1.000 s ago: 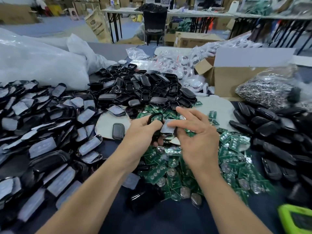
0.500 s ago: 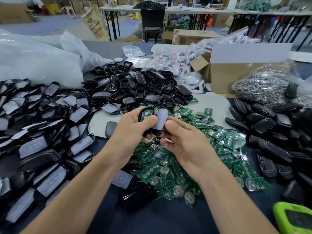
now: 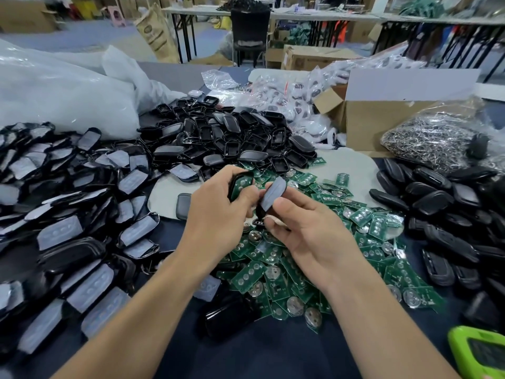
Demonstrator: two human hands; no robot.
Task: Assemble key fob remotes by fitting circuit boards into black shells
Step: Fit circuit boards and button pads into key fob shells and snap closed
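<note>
1 second ago both hands were low over the pile of loose circuit boards (image 3: pixel 273 272), close together, with the right fingers laid out straight across the parts. The hands are now raised clear of the pile and the 2 parts are held side by side with a narrow gap between them. The left hand (image 3: pixel 216 217) grips a black shell (image 3: pixel 232 188), fingers curled round its edge, open side toward the camera. A green circuit board (image 3: pixel 242 184) shows inside the shell. The right hand (image 3: pixel 311 236) pinches the lower end of a cover (image 3: pixel 273 194) between thumb and fingertips. The cover stands tilted, grey pad side in view, just beside the left thumb. Whether the board is fully seated cannot be told, since the thumb covers part of it. Judgement: the board-fitting step for this unit is at or near completion. The next step is probably to align the cover over the shell and press the 2 halves together. The remaining risk is a board that is not seated flat.
</note>
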